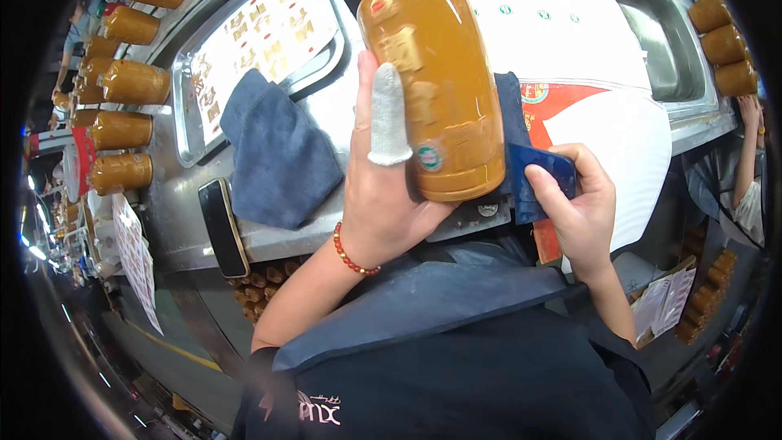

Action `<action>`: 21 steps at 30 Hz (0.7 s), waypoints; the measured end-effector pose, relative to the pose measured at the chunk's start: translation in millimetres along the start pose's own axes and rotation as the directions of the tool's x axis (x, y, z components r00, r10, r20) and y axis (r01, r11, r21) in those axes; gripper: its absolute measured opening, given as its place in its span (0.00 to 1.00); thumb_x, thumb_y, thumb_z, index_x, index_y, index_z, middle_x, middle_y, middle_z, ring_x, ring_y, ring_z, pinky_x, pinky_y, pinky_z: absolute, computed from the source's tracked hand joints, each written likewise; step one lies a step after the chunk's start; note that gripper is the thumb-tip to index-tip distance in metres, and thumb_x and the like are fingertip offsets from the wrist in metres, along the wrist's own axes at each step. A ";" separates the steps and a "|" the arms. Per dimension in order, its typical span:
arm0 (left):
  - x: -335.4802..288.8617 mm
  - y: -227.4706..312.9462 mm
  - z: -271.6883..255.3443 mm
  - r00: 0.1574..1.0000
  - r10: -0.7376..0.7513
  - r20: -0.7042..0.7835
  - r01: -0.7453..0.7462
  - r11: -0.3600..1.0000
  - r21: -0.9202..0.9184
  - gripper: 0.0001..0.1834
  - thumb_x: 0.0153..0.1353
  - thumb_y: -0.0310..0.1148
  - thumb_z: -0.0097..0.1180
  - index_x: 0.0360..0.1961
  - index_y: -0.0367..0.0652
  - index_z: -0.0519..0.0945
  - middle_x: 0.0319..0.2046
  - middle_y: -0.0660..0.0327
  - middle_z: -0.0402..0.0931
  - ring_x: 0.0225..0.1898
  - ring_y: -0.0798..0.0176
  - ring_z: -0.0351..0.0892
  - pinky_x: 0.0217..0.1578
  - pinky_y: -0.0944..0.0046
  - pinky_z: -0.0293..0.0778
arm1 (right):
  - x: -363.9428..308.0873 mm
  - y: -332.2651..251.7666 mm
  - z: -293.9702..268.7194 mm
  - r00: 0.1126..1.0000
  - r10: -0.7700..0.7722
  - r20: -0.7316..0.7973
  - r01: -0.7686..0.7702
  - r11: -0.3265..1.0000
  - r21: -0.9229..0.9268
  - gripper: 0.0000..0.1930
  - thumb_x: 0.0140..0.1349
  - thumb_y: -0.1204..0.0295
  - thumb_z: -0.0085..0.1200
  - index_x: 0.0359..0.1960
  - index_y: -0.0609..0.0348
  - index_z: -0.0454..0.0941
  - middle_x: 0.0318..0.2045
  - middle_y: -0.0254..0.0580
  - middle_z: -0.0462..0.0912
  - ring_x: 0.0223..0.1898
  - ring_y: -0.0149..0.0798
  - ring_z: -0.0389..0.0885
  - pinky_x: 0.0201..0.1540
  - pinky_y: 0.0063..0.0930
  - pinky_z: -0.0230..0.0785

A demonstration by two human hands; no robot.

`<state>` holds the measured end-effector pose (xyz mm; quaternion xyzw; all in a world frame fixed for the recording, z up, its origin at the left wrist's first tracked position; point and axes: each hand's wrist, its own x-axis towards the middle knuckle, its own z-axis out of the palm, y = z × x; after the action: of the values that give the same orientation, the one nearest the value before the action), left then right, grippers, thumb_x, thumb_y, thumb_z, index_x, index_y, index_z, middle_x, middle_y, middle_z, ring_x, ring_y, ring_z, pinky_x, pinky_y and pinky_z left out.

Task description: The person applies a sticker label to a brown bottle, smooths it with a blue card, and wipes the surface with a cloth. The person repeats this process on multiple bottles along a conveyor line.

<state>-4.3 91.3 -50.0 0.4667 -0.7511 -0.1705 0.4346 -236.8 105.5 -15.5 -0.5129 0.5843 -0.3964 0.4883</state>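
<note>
My left hand [381,200] is closed on the side of a large caramel-brown glazed bottle [456,73] with a silvery stopper. One of its fingers wears a whitish knitted finger sleeve [389,118], and a red bead bracelet [350,254] circles the wrist. Raised gold labels and a small green round sticker [429,157] show on the bottle, which leans slightly and is a little blurred. Just to the right of its base, my right hand [588,216] pinches a blue flat scraper [547,168]. A dark blue cloth strip [511,102] lies between scraper and bottle.
At the left, a metal tray [186,134] holds a sheet of gold-and-red decals [265,28]. A crumpled blue cloth [281,151] and a phone [222,228] lie nearby. Red-and-white packaging [603,155] covers the right, beside a steel sink [656,41]. Brown bottles [134,81] line the far left.
</note>
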 end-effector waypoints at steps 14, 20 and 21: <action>7.6 26.1 6.7 0.995 0.099 0.021 -0.101 0.962 0.253 0.57 0.49 0.29 0.75 0.77 0.30 0.55 0.77 0.31 0.43 0.77 0.24 0.45 0.73 0.38 0.55 | -3.5 5.3 2.2 0.999 0.048 0.012 -0.049 0.998 0.033 0.08 0.63 0.77 0.67 0.37 0.64 0.79 0.28 0.30 0.80 0.29 0.19 0.75 0.32 0.17 0.70; -0.1 16.5 -5.9 0.998 -0.035 0.052 0.031 0.996 0.088 0.60 0.52 0.37 0.79 0.78 0.32 0.51 0.78 0.39 0.43 0.78 0.40 0.49 0.74 0.49 0.54 | -13.5 -10.2 3.8 0.986 -0.162 0.038 0.161 0.986 0.032 0.10 0.61 0.79 0.68 0.40 0.65 0.79 0.31 0.34 0.82 0.30 0.22 0.78 0.34 0.17 0.71; -0.6 17.7 -6.7 0.998 -0.048 0.046 0.045 0.996 0.079 0.61 0.52 0.37 0.79 0.78 0.32 0.51 0.78 0.39 0.43 0.78 0.40 0.49 0.74 0.49 0.54 | -13.1 -13.1 5.0 0.982 -0.185 0.048 0.184 0.983 0.015 0.10 0.61 0.79 0.69 0.40 0.65 0.79 0.31 0.34 0.82 0.31 0.22 0.78 0.34 0.16 0.71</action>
<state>-8.5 101.8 -34.8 0.4964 -0.7564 -0.1624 0.3938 -229.2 116.5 -1.7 -0.5717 0.5200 -0.4303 0.4664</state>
